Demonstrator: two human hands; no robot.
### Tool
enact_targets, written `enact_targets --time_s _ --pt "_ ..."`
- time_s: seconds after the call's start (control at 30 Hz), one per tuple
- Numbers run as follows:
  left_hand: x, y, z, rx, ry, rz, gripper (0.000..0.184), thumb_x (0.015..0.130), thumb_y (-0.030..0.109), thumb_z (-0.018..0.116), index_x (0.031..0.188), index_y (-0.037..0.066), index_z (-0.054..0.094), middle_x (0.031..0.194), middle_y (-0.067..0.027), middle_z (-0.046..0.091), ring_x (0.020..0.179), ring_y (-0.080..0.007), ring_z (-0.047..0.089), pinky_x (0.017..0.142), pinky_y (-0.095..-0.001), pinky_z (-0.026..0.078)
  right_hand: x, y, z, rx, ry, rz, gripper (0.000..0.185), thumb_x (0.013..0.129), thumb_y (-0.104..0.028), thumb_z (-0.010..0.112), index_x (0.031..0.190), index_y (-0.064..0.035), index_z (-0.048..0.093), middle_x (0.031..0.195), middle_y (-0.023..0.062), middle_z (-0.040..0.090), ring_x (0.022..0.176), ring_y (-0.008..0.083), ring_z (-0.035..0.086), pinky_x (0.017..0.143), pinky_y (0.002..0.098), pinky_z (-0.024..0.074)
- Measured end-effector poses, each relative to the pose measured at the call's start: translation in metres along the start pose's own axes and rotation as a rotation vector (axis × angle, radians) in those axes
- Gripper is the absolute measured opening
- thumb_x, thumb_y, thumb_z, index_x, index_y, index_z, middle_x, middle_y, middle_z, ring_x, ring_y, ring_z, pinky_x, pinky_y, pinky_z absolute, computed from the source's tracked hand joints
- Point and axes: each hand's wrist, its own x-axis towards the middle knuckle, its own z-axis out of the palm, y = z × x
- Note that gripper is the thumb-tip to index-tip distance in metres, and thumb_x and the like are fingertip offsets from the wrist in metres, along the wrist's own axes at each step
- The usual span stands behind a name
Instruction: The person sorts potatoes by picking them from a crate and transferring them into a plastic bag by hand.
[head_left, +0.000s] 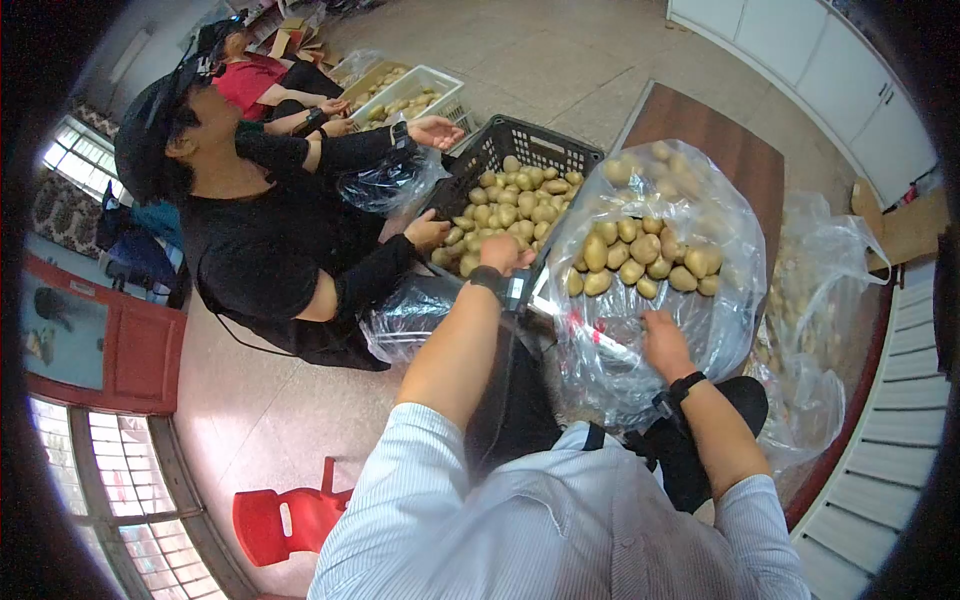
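My left hand (507, 254) reaches into a black plastic crate (497, 140), fingers curled down against a heap of yellow-brown, egg-sized kiwifruit (510, 205). What lies under those fingers is hidden. To the right, a large clear plastic bag (610, 375) is spread open with more kiwifruit (640, 255) inside. My right hand (665, 345) is at the near side of this bag, its fingers closed on the film. Red print shows on the plastic between my hands. Another person's hand (428, 231) touches the crate's left side; their other hand (436, 132) is held palm up above the far left corner.
Under the bag is a brown wooden tabletop (700, 125). At right hangs another clear bag (815, 300). A co-worker in black (265, 240) sits close on my left, another person in red (250, 82) beyond. White crates (445, 85) stand farther back. A red chair (290, 525) is lower left.
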Motion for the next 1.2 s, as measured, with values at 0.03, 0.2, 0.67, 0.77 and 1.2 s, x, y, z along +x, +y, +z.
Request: enact_targets --time_s 0.03,0.2,0.67,0.77,1.2 --pt "0.000 0.001 -0.002 -0.027 0.004 -0.031 0.045 0.074 0.048 0.066 0.064 0.004 0.064 0.070 -0.0178 0.062 0.068 -0.0362 0.062 0.059 -0.0443 0.048 0.000 0.001 0.001 -0.002 0.002 0.005 0.030 0.080 -0.004 0.050 0.110 -0.0051 0.055 0.106 0.0221 0.055 0.093 0.0412 0.058 0.080 0.0478 0.0485" --pt "0.002 0.001 -0.009 0.018 -0.094 -0.048 0.057 0.076 0.058 0.060 0.071 0.002 0.067 0.076 -0.0179 0.065 0.073 -0.0352 0.064 0.063 -0.0434 0.050 0.004 -0.002 0.009 0.057 0.092 -0.157 0.029 0.081 -0.002 0.047 0.108 -0.0009 0.056 0.101 0.0237 0.058 0.094 0.0409 0.057 0.081 0.0479 0.0472" --pt "0.007 0.039 -0.022 -1.855 -0.214 -0.779 0.019 0.090 0.008 0.049 0.108 0.002 0.045 0.099 -0.0124 0.052 0.089 -0.0294 0.060 0.071 -0.0417 0.057 0.011 -0.039 -0.014 0.312 -0.075 0.019 0.038 0.084 -0.006 0.057 0.121 -0.0014 0.051 0.110 0.0241 0.058 0.102 0.0400 0.056 0.088 0.0432 0.0452" --pt "0.003 0.045 -0.032 -1.949 -0.341 -0.672 0.018 0.092 0.013 0.051 0.105 0.001 0.048 0.097 -0.0124 0.054 0.088 -0.0287 0.062 0.071 -0.0418 0.057 0.015 -0.050 -0.025 0.416 -0.102 -0.006 0.034 0.085 -0.016 0.058 0.116 -0.0020 0.052 0.103 0.0244 0.061 0.097 0.0406 0.058 0.083 0.0447 0.0467" --pt "-0.002 0.102 -0.066 -1.580 -0.718 -0.438 0.035 0.091 0.030 0.059 0.112 0.003 0.050 0.098 -0.0089 0.060 0.088 -0.0242 0.063 0.072 -0.0401 0.056 0.050 -0.087 -0.025 0.676 -0.020 -0.038 0.035 0.091 -0.029 0.054 0.112 -0.0001 0.056 0.099 0.0239 0.062 0.092 0.0382 0.061 0.079 0.0420 0.0477"
